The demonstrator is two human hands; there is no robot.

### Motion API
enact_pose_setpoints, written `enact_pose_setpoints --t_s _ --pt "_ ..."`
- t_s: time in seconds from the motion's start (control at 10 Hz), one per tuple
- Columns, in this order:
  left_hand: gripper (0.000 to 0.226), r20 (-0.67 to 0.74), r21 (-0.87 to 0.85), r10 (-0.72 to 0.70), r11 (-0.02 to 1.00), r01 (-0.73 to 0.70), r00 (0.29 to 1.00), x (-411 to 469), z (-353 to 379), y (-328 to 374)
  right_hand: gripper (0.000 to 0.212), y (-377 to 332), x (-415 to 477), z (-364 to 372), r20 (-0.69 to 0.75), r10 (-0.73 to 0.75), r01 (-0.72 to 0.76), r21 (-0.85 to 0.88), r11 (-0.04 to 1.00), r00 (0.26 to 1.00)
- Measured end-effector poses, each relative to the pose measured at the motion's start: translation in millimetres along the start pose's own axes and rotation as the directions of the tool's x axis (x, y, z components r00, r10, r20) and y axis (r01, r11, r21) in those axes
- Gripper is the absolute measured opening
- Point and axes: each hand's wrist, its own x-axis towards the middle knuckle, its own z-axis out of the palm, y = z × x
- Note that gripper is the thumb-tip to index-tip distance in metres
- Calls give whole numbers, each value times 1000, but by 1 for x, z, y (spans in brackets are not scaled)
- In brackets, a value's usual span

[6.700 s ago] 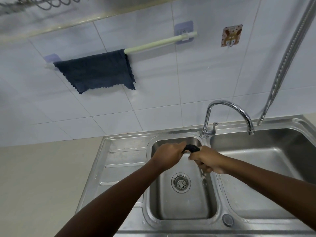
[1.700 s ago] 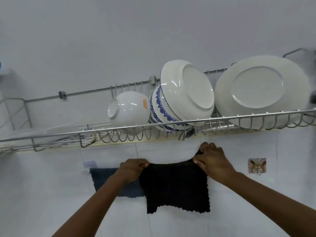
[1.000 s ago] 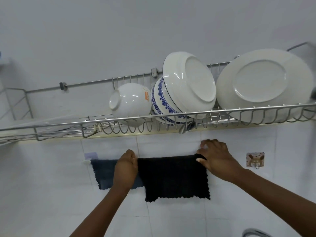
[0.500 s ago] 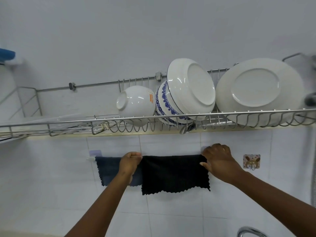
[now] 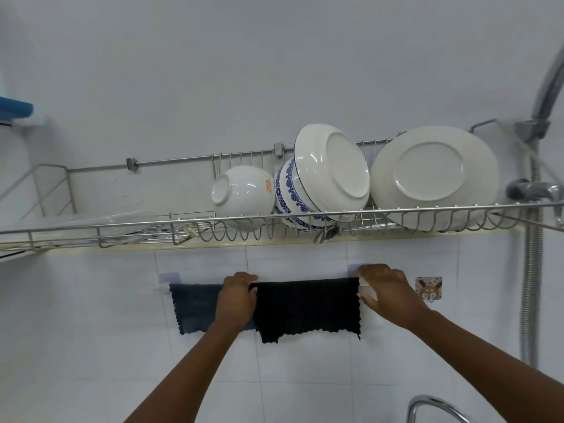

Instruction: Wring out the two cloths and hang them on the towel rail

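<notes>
A black cloth (image 5: pixel 308 306) hangs spread flat over the pale towel rail (image 5: pixel 161 287) on the tiled wall. A dark blue cloth (image 5: pixel 195 306) hangs on the same rail to its left, its right part hidden behind my wrist. My left hand (image 5: pixel 237 297) pinches the black cloth's top left corner. My right hand (image 5: pixel 386 293) rests at the cloth's top right edge, fingers on the rail end and its wall mount; whether it grips the cloth I cannot tell.
Just above the rail runs a wire dish rack (image 5: pixel 274 227) holding a white bowl (image 5: pixel 242 193), a blue-patterned bowl (image 5: pixel 290 193) and white plates (image 5: pixel 433 175). A hook sticker (image 5: pixel 428 287) sits right of the rail. A metal hose (image 5: pixel 532 254) hangs at right; a tap spout (image 5: pixel 436 407) shows below.
After wringing over the sink, the black cloth now lies over the rail. In the last second my hands moved apart along the rail and the cloth got pulled flat.
</notes>
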Motion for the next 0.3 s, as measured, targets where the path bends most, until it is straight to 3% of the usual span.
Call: enact_pose_setpoints --t_s 0.1,0.2,0.3 --pt "26 202 -125 84 990 -59 976 -14 -8 28 51 1 -10 -21 1 -3 3 82 997 1000" --pt "55 344 -199 104 979 -36 933 -25 -16 65 52 6 -21 -36 -14 26 -25 72 997 1000" --pt "65 403 -239 159 969 -64 902 -29 -22 102 70 9 -29 -52 82 130 -136 61 989 988"
